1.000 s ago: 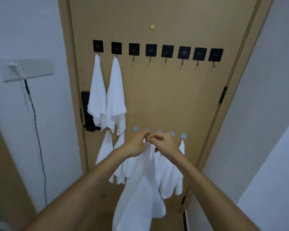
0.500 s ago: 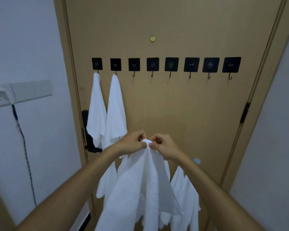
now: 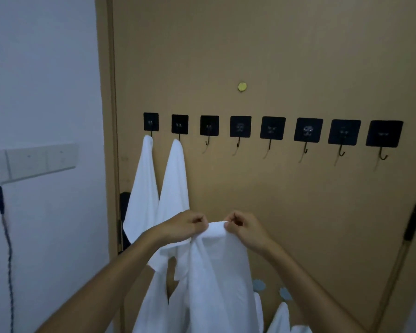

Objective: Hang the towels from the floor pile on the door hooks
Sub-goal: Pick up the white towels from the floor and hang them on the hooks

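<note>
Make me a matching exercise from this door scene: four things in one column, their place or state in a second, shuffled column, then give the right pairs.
Things
1. held towel
2. first hook from the left
3. third hook from the left
4. yellow dot

Place or state
A. bare, nothing hanging on it
B. on the door above the row of hooks
C. pinched at its top edge by the left hand and right hand
D. carries a hanging white towel

Pairs: 1-C, 2-D, 3-A, 4-B
</note>
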Demonstrator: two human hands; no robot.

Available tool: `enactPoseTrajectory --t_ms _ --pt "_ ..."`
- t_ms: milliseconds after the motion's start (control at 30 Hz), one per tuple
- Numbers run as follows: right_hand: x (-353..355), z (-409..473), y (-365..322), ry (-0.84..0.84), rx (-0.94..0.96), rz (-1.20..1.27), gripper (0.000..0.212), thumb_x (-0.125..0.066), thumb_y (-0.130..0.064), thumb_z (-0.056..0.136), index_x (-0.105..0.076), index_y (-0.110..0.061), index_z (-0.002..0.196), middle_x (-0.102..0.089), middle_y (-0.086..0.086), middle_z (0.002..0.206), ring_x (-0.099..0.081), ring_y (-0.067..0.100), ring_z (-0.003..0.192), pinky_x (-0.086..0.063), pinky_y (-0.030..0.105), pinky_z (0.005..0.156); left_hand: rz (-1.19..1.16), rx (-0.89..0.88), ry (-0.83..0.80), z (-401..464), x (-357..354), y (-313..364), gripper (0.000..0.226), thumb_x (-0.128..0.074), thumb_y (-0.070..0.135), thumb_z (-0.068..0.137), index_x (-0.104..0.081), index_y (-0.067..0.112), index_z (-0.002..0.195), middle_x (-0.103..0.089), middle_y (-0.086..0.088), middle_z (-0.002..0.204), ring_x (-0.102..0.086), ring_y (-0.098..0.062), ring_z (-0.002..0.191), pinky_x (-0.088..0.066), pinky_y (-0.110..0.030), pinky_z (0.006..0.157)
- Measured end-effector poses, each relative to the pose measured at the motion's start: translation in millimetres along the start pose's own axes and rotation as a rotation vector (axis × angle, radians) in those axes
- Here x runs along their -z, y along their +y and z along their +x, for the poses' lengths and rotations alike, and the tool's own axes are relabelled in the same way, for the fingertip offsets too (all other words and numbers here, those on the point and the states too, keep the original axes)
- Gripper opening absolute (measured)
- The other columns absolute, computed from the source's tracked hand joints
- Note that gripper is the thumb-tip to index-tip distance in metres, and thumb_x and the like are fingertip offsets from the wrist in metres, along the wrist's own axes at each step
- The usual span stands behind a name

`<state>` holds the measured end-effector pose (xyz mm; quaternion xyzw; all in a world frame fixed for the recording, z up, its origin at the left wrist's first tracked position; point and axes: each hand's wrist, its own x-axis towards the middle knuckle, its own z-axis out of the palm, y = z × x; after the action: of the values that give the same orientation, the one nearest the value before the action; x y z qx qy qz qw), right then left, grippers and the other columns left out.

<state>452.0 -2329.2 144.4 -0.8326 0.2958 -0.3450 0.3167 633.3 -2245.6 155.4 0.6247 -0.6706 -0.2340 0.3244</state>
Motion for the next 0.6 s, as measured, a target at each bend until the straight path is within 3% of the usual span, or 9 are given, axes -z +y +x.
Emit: enactPoseTrajectory --t_ms 200,367,500,600 --pt "14 79 -29 0.127 0.079 -0.117 0.008 -0.049 -0.009 0.090 -0.047 -0.016 0.087 -0.048 -0.004 0.076 -0.039 0.009 0.065 -0.033 0.013 0.052 0.026 -0.113 0.135 69 62 3 0.020 -0.043 0.016 0.094 -0.055 0.023 0.080 -0.055 0.010 0.083 -0.051 -0.009 0.080 -0.040 -0.022 0.071" --pt "28 158 -65 0.239 0.157 -0.321 0.009 -0.044 -0.008 0.095 -0.053 -0.010 0.094 -0.055 0.002 0.090 -0.051 0.019 0.084 -0.044 0.028 0.070 0.190 -0.257 0.345 125 125 15 0.015 -0.041 0.015 0.095 -0.054 0.019 0.091 -0.052 0.012 0.077 -0.048 -0.005 0.074 -0.033 -0.017 0.061" --pt "33 213 -81 0.414 0.193 -0.435 0.015 -0.042 -0.004 0.094 -0.057 -0.008 0.098 -0.052 0.004 0.099 -0.049 0.016 0.090 -0.039 0.024 0.074 0.176 -0.347 0.475 166 161 23 0.010 -0.043 0.012 0.091 -0.051 0.016 0.095 -0.053 0.005 0.080 -0.052 -0.018 0.079 -0.039 -0.028 0.066" --pt "28 240 -79 0.464 0.112 -0.567 0.020 -0.038 -0.003 0.094 -0.053 -0.007 0.107 -0.048 0.009 0.111 -0.049 0.021 0.091 -0.043 0.029 0.076 0.172 -0.365 0.498 193 172 22 0.004 -0.044 0.009 0.091 -0.046 0.012 0.093 -0.054 -0.004 0.083 -0.051 -0.027 0.078 -0.042 -0.036 0.069"
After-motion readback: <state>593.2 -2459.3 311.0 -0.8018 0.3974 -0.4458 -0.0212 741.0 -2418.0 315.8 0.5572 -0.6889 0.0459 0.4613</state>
